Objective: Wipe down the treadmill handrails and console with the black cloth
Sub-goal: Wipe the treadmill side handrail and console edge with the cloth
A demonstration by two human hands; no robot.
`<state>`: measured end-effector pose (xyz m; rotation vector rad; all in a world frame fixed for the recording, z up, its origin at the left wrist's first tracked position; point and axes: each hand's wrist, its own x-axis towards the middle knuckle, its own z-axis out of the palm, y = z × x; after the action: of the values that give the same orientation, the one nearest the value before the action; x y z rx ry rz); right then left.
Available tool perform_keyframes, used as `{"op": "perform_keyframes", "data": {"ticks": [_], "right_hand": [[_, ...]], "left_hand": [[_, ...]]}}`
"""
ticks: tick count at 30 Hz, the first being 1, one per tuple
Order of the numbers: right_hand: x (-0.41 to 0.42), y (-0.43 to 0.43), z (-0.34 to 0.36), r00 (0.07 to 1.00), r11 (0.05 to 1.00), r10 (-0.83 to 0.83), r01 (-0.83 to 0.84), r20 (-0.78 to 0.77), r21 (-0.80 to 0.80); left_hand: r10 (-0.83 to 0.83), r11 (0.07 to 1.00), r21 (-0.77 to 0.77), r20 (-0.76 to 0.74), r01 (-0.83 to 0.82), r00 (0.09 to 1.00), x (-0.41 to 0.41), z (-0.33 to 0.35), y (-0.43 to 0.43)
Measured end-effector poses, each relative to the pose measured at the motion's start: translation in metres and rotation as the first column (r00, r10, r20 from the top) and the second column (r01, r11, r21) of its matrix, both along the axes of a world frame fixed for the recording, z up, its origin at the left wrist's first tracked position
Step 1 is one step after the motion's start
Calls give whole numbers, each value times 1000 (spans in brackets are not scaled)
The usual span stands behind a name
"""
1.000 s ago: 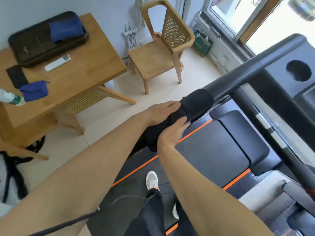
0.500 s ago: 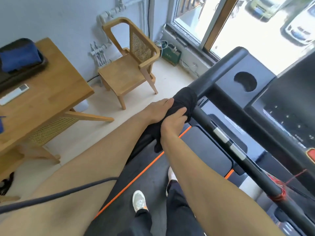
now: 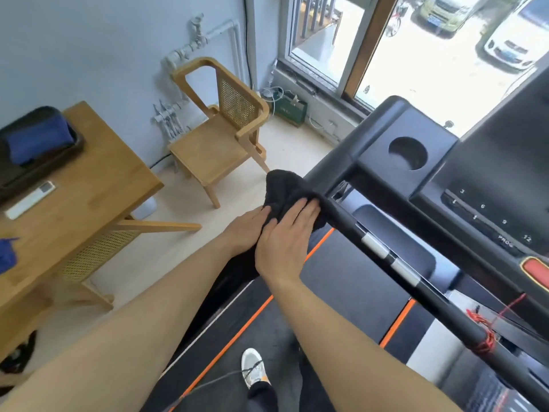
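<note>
While the handrail [image 3: 335, 165] points windowward, flat right hand [image 3: 285, 242] presses black cloth [image 3: 285, 188]; left hand [image 3: 243, 230] grip hidden.

Black cloth [image 3: 285, 187]; black console [image 3: 490, 165]; orange deck stripes [image 3: 258, 313]; tan cane-weave chair [image 3: 212, 145]; red cord [image 3: 483, 341]

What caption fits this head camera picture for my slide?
Right hand presses the black cloth onto the handrail beside the console; left hand touches it.

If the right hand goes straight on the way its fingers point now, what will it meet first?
Probably the handrail, where the crossbar joins it, just ahead. The right hand lies flat on the black cloth draped there, so depth is hard to judge.
</note>
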<state>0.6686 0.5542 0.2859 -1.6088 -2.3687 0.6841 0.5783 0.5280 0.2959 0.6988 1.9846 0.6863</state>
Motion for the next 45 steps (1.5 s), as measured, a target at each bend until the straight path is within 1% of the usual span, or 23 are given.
{"op": "perform_keyframes", "data": {"ticks": [3,5,8,10,14,16,17,19,22,24,26,30,33,35,37,39,40,41,44,45], "right_hand": [[5,40,-1,988,971,110,-130,107,199],[7,83,0,974,955,143,-182,175,235],[9,145,10,951,950,162,-223,263,219],[6,186,11,939,958,170,-229,299,174],[2,265,17,948,980,102,-147,301,132],[1,285,19,957,989,69,-103,281,108],[2,284,19,962,991,54,-85,267,105],[11,264,16,971,990,33,-65,238,128],[25,239,10,969,979,66,-109,240,170],[23,255,11,970,980,85,-123,227,158],[19,286,15,972,988,73,-102,225,119],[17,351,16,974,991,-17,-12,227,130],[15,391,19,958,980,-117,68,262,188],[16,410,27,962,988,-112,80,249,134],[17,425,35,970,995,-101,103,223,2],[19,432,40,976,990,-107,123,190,-71],[21,431,41,976,989,-122,135,180,-62],[24,425,41,972,989,-142,147,190,-16],[45,391,27,947,961,-214,160,239,225],[51,380,22,940,949,-226,154,254,275]], "left_hand": [[-5,1000,19,51,4,999,-2,-2,33],[5,1000,10,99,-6,995,-5,-4,66],[20,1000,3,183,-21,983,-6,-3,123],[41,999,-1,207,-41,977,-7,-3,164],[28,1000,7,212,-30,977,-7,1,243],[-1,999,50,221,-10,975,-6,3,263],[-34,997,75,205,18,978,-5,3,265],[-114,990,99,98,104,989,-1,3,256],[-130,991,14,-108,132,986,2,-6,240],[-152,988,3,-146,154,978,0,-10,251],[-154,987,24,-129,158,980,-2,-11,280],[-217,973,31,-213,228,953,-2,-12,358],[-293,949,28,-291,315,911,-2,-11,411],[-343,931,6,-324,364,882,0,-6,437],[-400,910,-38,-341,413,851,1,1,455],[-433,895,-69,-369,441,822,4,8,462],[-432,893,-58,-391,447,813,6,12,459],[-434,886,-44,-431,462,791,8,14,452],[-324,899,106,-494,426,807,15,12,412],[-300,889,143,-535,434,790,19,12,399]]}}
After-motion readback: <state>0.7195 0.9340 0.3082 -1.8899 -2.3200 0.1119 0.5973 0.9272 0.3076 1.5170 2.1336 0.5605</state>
